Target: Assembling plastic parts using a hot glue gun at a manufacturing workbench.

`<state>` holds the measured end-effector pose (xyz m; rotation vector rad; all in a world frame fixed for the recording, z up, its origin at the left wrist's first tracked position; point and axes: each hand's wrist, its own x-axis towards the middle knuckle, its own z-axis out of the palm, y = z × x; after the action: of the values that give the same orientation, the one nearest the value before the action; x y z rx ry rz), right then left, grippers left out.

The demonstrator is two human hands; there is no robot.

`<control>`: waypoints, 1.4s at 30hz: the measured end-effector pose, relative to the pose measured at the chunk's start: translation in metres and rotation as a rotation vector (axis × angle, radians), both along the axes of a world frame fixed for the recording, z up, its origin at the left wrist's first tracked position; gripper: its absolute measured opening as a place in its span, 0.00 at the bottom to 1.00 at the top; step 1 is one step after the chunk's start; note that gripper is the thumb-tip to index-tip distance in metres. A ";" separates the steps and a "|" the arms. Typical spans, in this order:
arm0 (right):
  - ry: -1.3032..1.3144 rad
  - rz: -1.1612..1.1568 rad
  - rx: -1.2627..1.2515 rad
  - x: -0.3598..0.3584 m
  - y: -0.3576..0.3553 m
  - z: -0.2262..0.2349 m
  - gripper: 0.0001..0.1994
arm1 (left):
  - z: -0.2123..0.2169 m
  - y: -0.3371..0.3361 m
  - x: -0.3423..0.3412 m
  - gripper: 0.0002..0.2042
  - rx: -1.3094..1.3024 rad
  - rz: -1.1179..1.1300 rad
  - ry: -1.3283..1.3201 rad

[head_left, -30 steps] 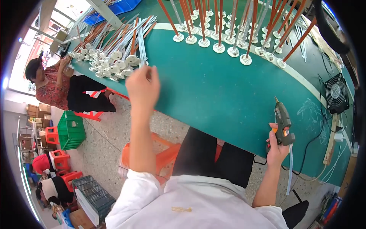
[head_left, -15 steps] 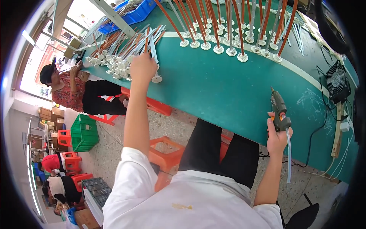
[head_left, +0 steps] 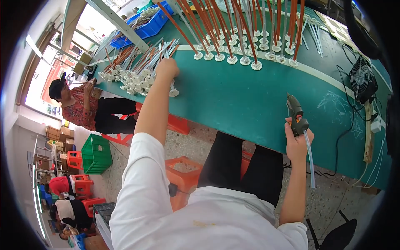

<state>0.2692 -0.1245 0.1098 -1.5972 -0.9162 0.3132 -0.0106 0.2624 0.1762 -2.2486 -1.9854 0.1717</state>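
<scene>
My right hand grips a dark green glue gun, its nozzle pointing away over the table. A long clear glue stick hangs from the gun's back end. My left hand, stretched out to the far left, is closed at the right end of a heap of rods with white round bases. Its fingertips are hidden behind the hand, so what they pinch cannot be made out. One white disc base shows just below that hand, near the table edge.
Many brown and grey rods stand upright on white discs at the back of the green table. A black fan and cables lie at right. A blue crate sits at back left. Someone in a patterned top sits beyond the heap.
My left hand has shifted slightly right and nearer at the heap's end. The glue gun in my right hand has moved a little left. The whole view has also shifted slightly.
</scene>
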 end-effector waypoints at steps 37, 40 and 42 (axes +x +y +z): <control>-0.017 0.023 0.000 -0.001 -0.004 0.004 0.06 | -0.039 -0.052 -0.018 0.14 -0.087 -0.099 -0.605; -0.018 0.015 -0.003 -0.002 -0.003 0.003 0.06 | -0.038 -0.053 -0.017 0.13 -0.093 -0.128 -0.579; -0.024 0.007 0.008 -0.001 -0.003 0.003 0.06 | -0.038 -0.055 -0.017 0.13 -0.121 -0.154 -0.593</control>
<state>0.2678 -0.1272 0.1123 -1.5937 -0.9399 0.2954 -0.0273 0.2078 0.1380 -2.7553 -2.0725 -0.4564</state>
